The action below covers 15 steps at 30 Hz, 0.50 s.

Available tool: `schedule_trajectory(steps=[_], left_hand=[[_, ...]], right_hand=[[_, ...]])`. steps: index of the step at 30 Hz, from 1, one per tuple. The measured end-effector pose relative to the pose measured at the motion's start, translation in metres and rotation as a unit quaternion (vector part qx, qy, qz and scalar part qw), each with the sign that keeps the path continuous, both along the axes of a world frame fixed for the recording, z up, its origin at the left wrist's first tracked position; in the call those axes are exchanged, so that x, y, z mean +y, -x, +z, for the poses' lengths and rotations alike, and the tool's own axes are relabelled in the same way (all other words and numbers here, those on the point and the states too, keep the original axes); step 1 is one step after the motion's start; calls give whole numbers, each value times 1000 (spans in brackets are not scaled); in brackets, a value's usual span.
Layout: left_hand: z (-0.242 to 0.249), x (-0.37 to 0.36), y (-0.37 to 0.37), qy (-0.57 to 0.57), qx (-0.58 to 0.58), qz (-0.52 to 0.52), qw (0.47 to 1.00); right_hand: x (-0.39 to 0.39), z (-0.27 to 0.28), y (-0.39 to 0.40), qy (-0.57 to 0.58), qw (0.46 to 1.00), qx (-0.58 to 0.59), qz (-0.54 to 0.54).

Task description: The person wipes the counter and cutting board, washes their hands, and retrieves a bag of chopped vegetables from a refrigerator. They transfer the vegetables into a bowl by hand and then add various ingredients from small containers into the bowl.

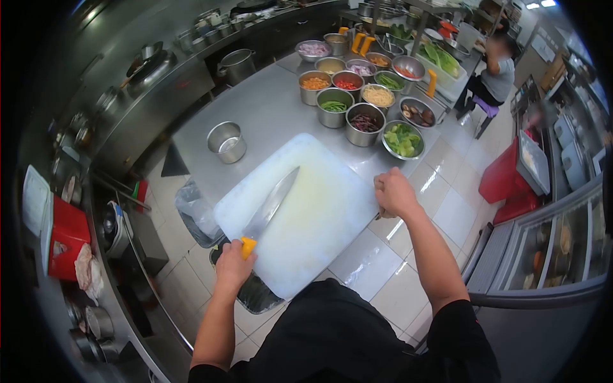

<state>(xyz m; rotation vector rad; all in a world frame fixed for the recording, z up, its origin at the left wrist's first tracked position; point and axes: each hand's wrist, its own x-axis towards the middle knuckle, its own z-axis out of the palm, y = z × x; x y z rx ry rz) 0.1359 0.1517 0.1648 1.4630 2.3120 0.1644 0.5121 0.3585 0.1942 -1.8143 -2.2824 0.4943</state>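
Black sleeves fill the bottom centre of the frame, and from them both forearms reach up toward a white cutting board (319,217) lying on the steel counter (255,108). At lower left, the left hand (233,265) has its fingers clenched around the orange handle of a large knife (271,205), whose blade lies flat on the board, pointing toward the upper right. Right of centre, the right hand (394,195) sits at the board's right edge with its fingers curled into a loose fist; whether it grips anything cannot be told. Above the board, an empty steel pot (227,142) stands to the left, and a cluster of steel bowls of chopped ingredients (364,99) crowds the upper centre. Another person (495,73) sits at upper right.
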Motion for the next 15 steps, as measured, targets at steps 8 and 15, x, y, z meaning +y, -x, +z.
schedule_trajectory(steps=[8,15], left_hand=[[7,-4,-15,21,-49,23,998],[17,6,-18,81,-85,82,990]], right_hand=[[49,76,76,-196,969,51,143],[134,94,182,-229,941,71,240]])
